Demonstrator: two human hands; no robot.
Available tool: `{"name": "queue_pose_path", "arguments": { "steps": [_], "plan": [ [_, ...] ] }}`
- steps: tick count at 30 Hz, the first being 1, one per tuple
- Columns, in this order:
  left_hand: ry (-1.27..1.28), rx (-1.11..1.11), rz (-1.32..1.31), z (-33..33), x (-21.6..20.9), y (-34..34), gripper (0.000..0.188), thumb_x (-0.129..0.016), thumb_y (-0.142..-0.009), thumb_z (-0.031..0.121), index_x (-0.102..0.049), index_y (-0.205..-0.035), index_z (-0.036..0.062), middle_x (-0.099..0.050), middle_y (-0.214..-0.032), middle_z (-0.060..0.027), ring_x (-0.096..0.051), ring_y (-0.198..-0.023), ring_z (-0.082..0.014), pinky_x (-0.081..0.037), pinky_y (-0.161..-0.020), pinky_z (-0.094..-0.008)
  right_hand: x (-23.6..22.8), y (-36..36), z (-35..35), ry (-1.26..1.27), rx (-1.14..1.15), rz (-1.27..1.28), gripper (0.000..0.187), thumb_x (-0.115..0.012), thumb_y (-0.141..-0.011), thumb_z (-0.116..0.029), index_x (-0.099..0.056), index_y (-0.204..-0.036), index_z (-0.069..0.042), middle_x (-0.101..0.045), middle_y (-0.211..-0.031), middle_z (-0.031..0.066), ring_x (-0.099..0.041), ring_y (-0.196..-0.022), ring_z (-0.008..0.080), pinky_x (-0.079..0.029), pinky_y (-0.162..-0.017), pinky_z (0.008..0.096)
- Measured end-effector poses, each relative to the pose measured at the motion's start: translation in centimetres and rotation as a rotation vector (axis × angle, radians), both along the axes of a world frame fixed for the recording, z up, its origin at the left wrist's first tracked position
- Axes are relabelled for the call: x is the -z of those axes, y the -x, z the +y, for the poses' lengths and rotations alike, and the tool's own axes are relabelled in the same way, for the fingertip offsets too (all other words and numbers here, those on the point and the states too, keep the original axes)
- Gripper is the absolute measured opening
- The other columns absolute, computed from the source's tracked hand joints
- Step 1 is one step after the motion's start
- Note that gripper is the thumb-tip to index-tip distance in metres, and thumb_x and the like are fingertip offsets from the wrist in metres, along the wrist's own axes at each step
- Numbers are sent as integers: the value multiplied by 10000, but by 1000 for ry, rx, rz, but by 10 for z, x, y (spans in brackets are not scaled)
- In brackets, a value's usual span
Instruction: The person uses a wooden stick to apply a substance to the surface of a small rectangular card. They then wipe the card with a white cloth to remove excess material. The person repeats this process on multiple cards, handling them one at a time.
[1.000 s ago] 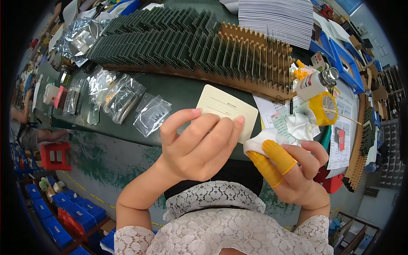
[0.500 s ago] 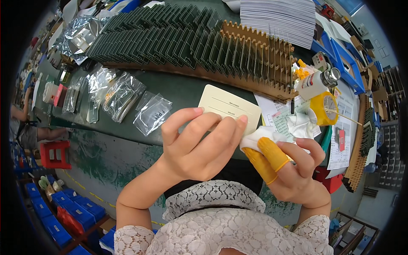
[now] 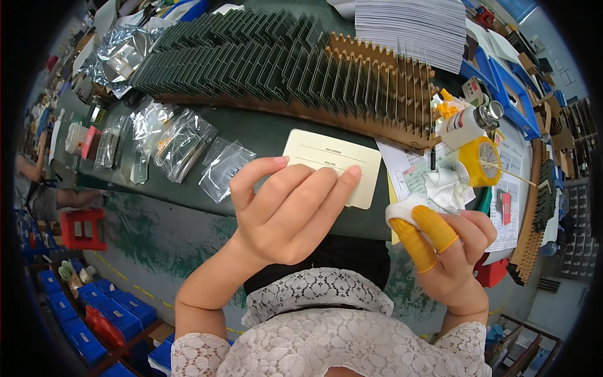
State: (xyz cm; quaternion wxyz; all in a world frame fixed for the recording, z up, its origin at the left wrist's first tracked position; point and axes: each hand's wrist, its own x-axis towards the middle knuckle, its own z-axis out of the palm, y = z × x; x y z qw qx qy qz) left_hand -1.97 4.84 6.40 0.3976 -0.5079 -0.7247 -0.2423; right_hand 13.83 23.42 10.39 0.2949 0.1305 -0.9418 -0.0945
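Between the fingers of my left hand (image 3: pixel 286 210) is a cream, round-cornered card (image 3: pixel 336 154) with printed lines, raised above the table's near edge. The fingers cover its lower left part. My right hand (image 3: pixel 449 248), with yellow finger cots (image 3: pixel 433 229) on two fingers, pinches a folded white cloth (image 3: pixel 405 208). A gap separates the cloth from the card. Another crumpled white cloth (image 3: pixel 447 188) lies on the papers just beyond my right hand.
A long brown slotted rack (image 3: pixel 370 122) full of dark green boards (image 3: pixel 220 72) spans the table. Plastic bags (image 3: pixel 182 144) lie left. A clear bottle (image 3: pixel 465 125) with a metal top and a yellow tape roll (image 3: pixel 478 161) stand right. A red stool (image 3: pixel 83 229) is on the floor.
My right hand has drawn the white cloth away from the card, toward the right. My left hand has shifted slightly left with the card.
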Motion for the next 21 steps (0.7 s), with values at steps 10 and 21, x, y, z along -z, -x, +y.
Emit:
{"name": "queue_pose_path", "arguments": {
  "steps": [10, 21],
  "plan": [
    [-60, 73, -152, -9, 0, 4, 299, -807, -684, 89, -655, -922, 188, -692, -973, 60, -610, -873, -152, -412, -928, -370, -3, -4, 7, 79, 90, 43, 326, -767, -698, -109, -767, -1023, -127, -621, -1155, 4, -497, -1015, 198, -383, -868, 381],
    [-95, 88, -239, -19, -3, 13, 402, -801, -609, -23, -700, -957, 152, -686, -929, 17, -626, -828, -175, -430, -926, -406, 0, -7, 8, 146, 162, 23, 332, -704, -713, -29, -760, -1023, -136, -606, -1152, 31, -482, -1034, 261, -389, -893, 430]
  ]
}}
